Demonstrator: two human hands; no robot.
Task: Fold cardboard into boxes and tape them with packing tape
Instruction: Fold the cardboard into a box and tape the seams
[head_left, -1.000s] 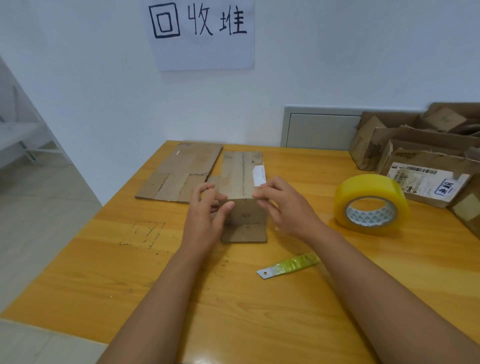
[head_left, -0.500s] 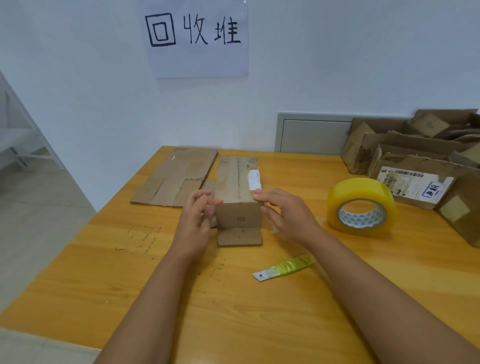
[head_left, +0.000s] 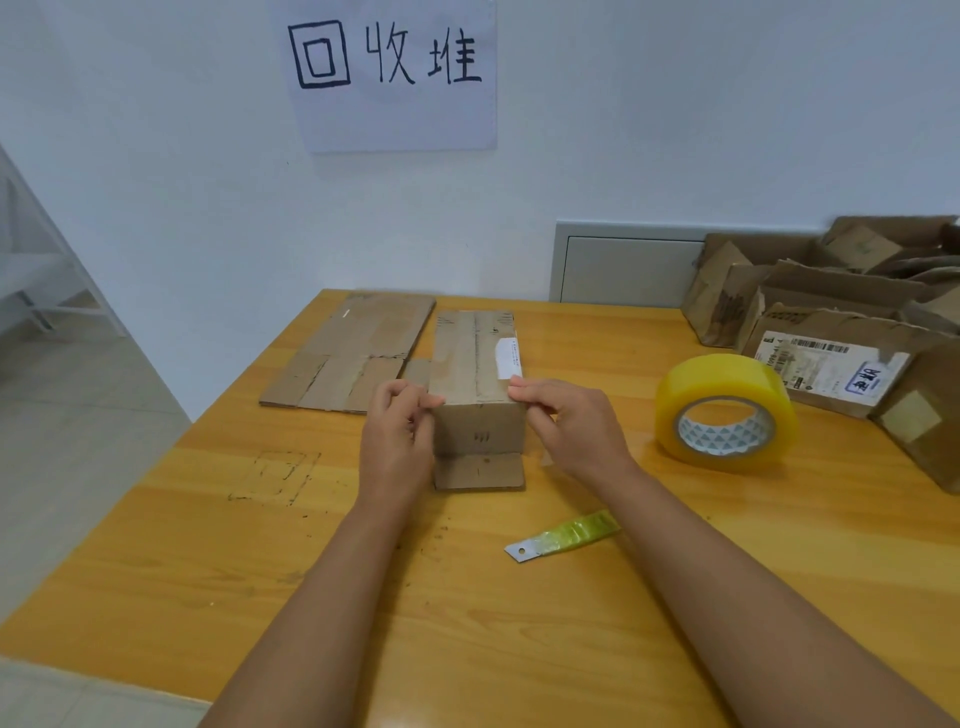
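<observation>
Cardboard, brown and creased, is folded into a small box (head_left: 475, 384) at the middle of the wooden table (head_left: 260, 561), its near flap lying flat on the tabletop. The left hand (head_left: 397, 441) grips the box's left side with curled fingers, and the right hand (head_left: 569, 423) pinches its near right top corner. Flat cardboard (head_left: 353, 353) lies at the far left, touching the box. Right of the hands stands a yellow tape roll (head_left: 724, 413); a green-handled blade (head_left: 563, 535) lies nearer.
</observation>
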